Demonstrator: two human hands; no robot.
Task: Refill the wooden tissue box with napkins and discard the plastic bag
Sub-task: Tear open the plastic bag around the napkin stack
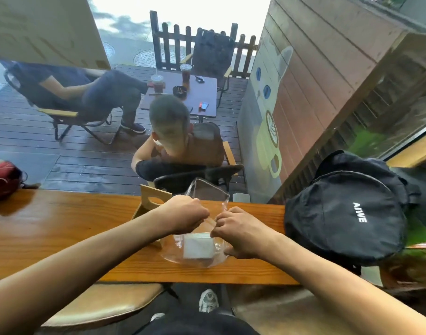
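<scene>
Beside the wooden counter (62, 228), a black backpack (347, 213) reads "AIWE".

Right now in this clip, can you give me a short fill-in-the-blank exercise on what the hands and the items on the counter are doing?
1. Both hands, left hand and right hand, pinch the clear ____ bag.
2. The white napkins lie ____ the bag.
3. The wooden tissue box stands to the ____ of the bag.
4. The black backpack rests at the counter's ____ end.

Missing words: plastic; inside; left; right
</scene>
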